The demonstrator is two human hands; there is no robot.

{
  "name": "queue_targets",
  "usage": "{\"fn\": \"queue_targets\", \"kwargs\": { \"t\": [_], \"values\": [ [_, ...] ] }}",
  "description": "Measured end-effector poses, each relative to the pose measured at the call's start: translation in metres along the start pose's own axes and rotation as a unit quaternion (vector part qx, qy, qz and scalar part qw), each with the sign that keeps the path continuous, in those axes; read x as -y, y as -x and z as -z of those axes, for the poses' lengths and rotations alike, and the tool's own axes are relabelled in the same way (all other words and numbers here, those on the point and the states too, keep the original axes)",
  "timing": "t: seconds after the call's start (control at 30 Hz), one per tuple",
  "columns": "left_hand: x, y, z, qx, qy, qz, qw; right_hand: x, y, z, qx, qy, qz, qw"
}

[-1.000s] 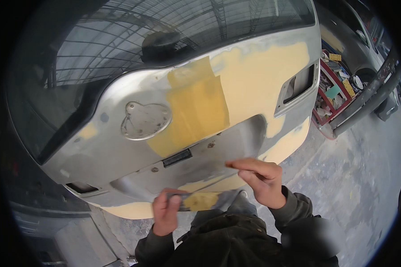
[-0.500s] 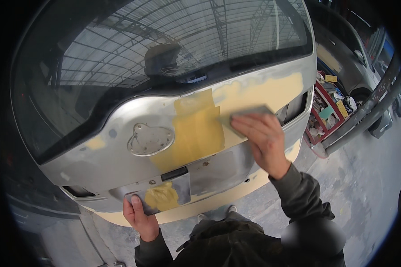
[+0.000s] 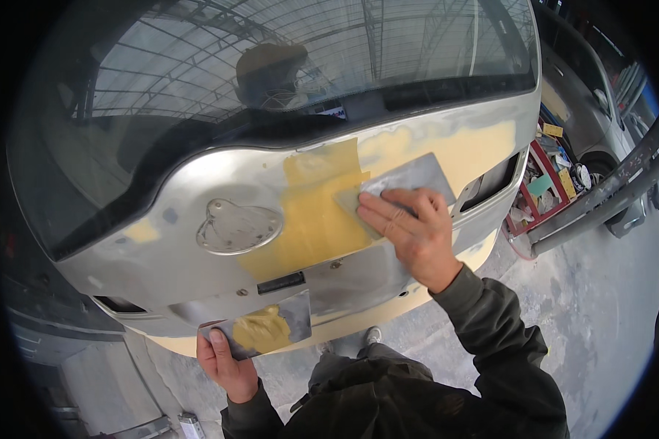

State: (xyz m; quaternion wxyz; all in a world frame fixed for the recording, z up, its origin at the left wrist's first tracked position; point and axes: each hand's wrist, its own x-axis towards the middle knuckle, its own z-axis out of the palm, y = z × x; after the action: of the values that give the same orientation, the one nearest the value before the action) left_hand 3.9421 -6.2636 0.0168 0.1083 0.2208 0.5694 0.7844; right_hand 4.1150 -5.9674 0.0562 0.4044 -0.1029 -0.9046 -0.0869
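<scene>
My left hand grips the corner of a flat grey mixing plate, thumb on top. A mound of yellow body filler lies on the plate, just below the tailgate's lower recess. With my right hand I hold a grey filler spreader, fingers laid flat across it. Its left edge lies against the tailgate, at the right border of a darker yellow filler patch. That patch runs down the middle of the panel, right of a rounded dish-shaped recess.
A dark rear window above reflects the roof frame. Paler filler covers the tailgate's upper right. To the right stand a red cart of tools and supplies, a curved dark bumper-like part and another car.
My right hand has shifted slightly left and down, and the spreader now lies flatter over the panel. The plate in my left hand is tilted a little differently. The whole view has shifted slightly.
</scene>
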Motion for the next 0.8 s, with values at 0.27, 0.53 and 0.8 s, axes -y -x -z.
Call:
{"fn": "queue_targets", "kwargs": {
  "t": [0.27, 0.53, 0.8],
  "values": [
    [0.002, 0.001, -0.001, 0.019, -0.012, 0.011, 1.0, 0.019, 0.054, -0.019, 0.03, -0.022, -0.025, 0.999],
    [-0.008, 0.012, 0.01, 0.025, -0.03, 0.011, 0.999, 0.022, 0.096, -0.035, 0.038, -0.036, -0.011, 0.999],
    [-0.008, 0.038, 0.004, -0.002, -0.038, 0.034, 0.999, 0.034, 0.11, 0.005, 0.053, -0.064, -0.082, 0.993]
  ]
}}
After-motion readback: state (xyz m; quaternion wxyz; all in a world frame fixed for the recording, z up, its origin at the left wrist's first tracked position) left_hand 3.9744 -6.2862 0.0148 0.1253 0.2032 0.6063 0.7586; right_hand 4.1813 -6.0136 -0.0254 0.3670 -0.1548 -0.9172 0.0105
